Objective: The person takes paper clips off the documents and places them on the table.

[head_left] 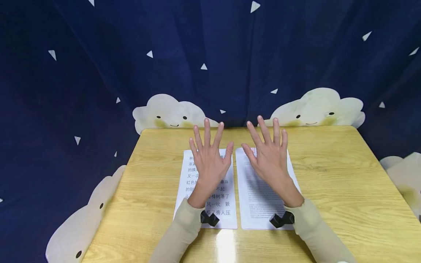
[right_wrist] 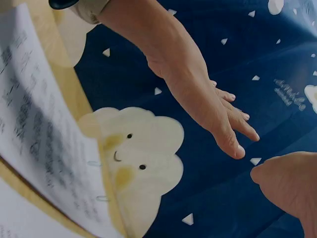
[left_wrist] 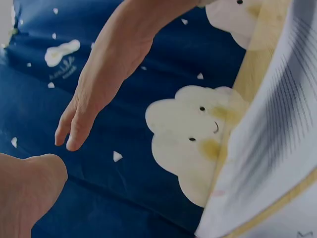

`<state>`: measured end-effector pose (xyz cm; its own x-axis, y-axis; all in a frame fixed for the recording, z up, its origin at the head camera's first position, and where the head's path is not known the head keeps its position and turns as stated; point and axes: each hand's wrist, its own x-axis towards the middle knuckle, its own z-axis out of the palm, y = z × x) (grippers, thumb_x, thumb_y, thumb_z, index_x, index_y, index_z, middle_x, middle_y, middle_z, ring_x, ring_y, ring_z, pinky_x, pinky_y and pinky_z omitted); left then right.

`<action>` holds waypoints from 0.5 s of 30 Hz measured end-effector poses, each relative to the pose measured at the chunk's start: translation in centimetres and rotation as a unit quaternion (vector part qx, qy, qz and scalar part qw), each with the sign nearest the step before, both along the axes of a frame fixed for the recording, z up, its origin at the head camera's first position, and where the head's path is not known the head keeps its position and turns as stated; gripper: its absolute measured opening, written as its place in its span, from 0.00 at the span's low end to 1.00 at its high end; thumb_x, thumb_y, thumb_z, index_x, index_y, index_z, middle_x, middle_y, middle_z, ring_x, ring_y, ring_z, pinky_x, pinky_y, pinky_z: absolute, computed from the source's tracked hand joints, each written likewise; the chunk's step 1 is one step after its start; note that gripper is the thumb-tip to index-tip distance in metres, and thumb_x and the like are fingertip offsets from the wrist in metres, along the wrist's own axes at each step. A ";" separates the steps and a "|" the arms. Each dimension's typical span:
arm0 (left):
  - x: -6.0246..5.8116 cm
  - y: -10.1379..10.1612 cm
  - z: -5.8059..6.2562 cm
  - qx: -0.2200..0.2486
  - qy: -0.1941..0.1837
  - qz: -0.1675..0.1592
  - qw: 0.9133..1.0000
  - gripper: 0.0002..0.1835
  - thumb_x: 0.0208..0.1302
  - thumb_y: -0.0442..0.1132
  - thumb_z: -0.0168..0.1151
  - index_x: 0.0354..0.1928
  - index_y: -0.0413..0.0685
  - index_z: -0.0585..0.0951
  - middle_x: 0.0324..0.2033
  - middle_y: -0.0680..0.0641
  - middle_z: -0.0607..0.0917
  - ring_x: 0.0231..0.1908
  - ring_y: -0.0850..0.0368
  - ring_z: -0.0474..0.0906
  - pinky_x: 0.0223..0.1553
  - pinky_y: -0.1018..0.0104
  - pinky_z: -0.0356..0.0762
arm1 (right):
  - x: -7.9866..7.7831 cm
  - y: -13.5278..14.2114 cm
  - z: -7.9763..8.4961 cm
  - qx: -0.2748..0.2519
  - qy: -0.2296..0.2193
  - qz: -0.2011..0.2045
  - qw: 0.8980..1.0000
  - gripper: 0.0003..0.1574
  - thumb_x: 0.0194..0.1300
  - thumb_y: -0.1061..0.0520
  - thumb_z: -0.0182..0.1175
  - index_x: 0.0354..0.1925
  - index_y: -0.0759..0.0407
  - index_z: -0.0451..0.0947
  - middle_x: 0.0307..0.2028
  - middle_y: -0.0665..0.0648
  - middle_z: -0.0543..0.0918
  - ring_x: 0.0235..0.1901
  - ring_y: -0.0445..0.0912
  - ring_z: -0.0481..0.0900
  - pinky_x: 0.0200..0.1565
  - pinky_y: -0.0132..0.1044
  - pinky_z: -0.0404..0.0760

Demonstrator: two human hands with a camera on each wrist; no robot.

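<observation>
My left hand [head_left: 210, 160] is held with fingers spread over a sheet of large Chinese characters [head_left: 225, 219]. Beside it my right hand [head_left: 271, 160], fingers also spread, hovers over a sheet of small dense print [head_left: 260, 208]. Neither hand holds anything. The hands cover part of the writing. In the left wrist view the right hand [left_wrist: 106, 74] reaches across from the top, and part of the left hand [left_wrist: 32, 191] shows at lower left. The right wrist view shows the left hand [right_wrist: 190, 87] and, at the right edge, part of the right hand [right_wrist: 290, 183].
Both sheets lie side by side on a wooden table [head_left: 335, 182]. Two paper clips [right_wrist: 101, 198] sit at the edge of the large-character sheet. Black wrist devices [head_left: 210, 218] are worn at both cuffs. Behind the table hangs a dark blue curtain [head_left: 177, 73] with white clouds and triangles.
</observation>
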<state>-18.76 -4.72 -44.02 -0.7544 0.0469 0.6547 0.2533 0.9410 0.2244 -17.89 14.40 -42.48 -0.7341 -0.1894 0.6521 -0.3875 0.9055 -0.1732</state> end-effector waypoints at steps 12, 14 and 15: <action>-2.6 -2.8 -5.3 0.022 -0.138 -0.004 0.990 0.37 0.78 0.65 0.43 0.84 0.67 0.52 0.84 0.48 0.38 0.81 0.41 0.24 0.78 0.34 0.35 | -2.5 -0.8 -4.1 0.010 -0.123 0.030 0.992 0.42 0.77 0.36 0.54 0.81 0.46 0.59 0.82 0.58 0.53 0.81 0.64 0.39 0.73 0.71 0.45; -2.8 -3.7 -6.3 0.021 -0.152 -0.006 0.988 0.37 0.79 0.64 0.44 0.84 0.66 0.52 0.84 0.47 0.39 0.81 0.40 0.24 0.77 0.33 0.36 | -2.6 -0.9 -4.8 0.011 -0.137 0.037 0.990 0.41 0.77 0.37 0.55 0.80 0.47 0.60 0.81 0.60 0.56 0.81 0.65 0.41 0.73 0.70 0.45; -2.9 -4.2 -6.6 0.024 -0.158 -0.008 0.987 0.37 0.79 0.64 0.44 0.84 0.66 0.52 0.84 0.46 0.39 0.81 0.40 0.23 0.77 0.33 0.35 | -2.7 -1.0 -5.1 0.013 -0.145 0.039 0.989 0.41 0.77 0.37 0.55 0.80 0.47 0.60 0.81 0.60 0.56 0.81 0.65 0.41 0.74 0.70 0.45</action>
<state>-21.68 -8.90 -50.66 -0.9211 0.0360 0.3877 0.1785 0.9239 0.3385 -20.61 13.42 -47.57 -0.8715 -0.2667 0.4116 -0.3944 0.8800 -0.2649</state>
